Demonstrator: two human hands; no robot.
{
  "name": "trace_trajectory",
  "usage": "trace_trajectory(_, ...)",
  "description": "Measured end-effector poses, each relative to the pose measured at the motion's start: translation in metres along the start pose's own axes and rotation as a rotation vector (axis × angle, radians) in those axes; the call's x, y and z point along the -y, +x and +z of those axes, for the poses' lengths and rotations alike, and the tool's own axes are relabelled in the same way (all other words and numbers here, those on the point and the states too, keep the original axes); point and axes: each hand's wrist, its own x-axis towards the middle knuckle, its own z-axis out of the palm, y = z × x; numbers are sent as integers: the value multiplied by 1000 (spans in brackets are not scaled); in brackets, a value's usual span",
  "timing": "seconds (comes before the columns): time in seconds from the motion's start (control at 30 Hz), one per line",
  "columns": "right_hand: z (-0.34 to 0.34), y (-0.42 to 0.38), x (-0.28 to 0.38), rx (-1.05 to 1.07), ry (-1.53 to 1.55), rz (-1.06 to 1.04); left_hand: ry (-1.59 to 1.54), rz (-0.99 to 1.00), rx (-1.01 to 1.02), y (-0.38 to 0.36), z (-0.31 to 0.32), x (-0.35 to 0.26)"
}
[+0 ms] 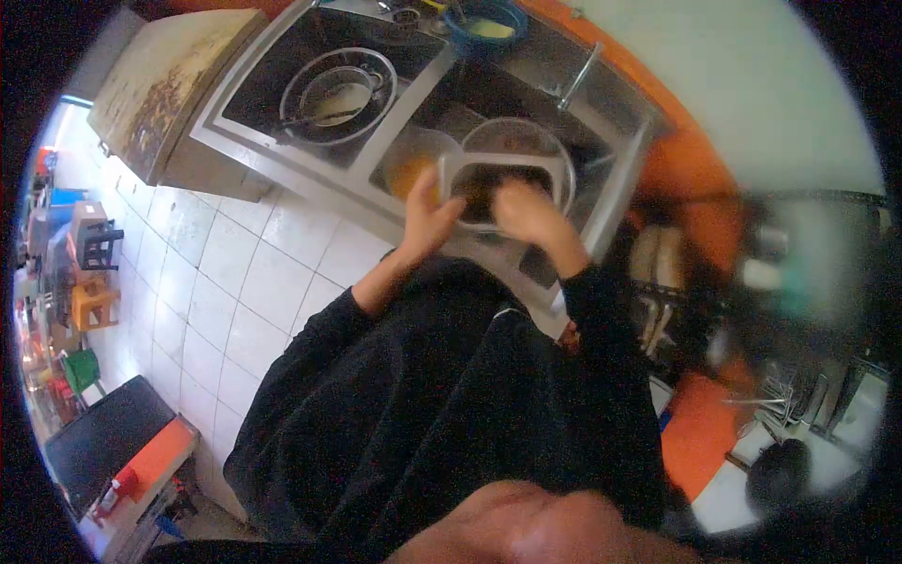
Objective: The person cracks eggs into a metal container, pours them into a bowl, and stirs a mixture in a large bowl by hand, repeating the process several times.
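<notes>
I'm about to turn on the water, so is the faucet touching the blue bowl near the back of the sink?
Apart: the head view shows a gap between the faucet and the blue bowl's rim.

The left hand (434, 214) spreads thumb from fingers. Right of that thumb, the right hand (529, 214) curls — blurred, fingers down.

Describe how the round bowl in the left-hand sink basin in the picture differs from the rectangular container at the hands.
The round bowl has a circular rim, whereas the rectangular container has straighter sides and rounded corners. The bowl holds a smaller round vessel with something pale inside; the container's interior looks dark. No hand is at the bowl, while the left hand is at the container's edge and the right hand is over it. Both are open-topped.
</notes>
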Motion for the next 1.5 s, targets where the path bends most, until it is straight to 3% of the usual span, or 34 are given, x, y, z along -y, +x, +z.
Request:
trace_trajectory(0.23,-15,-6,11,19,30,49,23,-12,38,-2,0,-5)
trace_trajectory(0.53,-21,-3,13,64,-13,-50,33,17,25,-4,1,-7)
trace_trajectory(0.7,-18,1,19,98,116,34,-59,-61,-31,-6,2,-12)
trace_trajectory(0.8,-6,10,14,185,164,49,53,-24,2,-4,-1,-2)
trace_trajectory(1.03,-14,14,19,219,326,-24,44,5,29,-2,-1,0)
trace_trajectory(1.33,-20,8,11,62,513,-139,-18,-40,3,-1,0,2)
trace_trajectory(1.4,-25,1,14,-122,533,-259,30,-34,-3,1,-2,2)
trace_trajectory(1.5,-33,-11,16,-132,499,-269,-102,-114,68,2,-4,1)
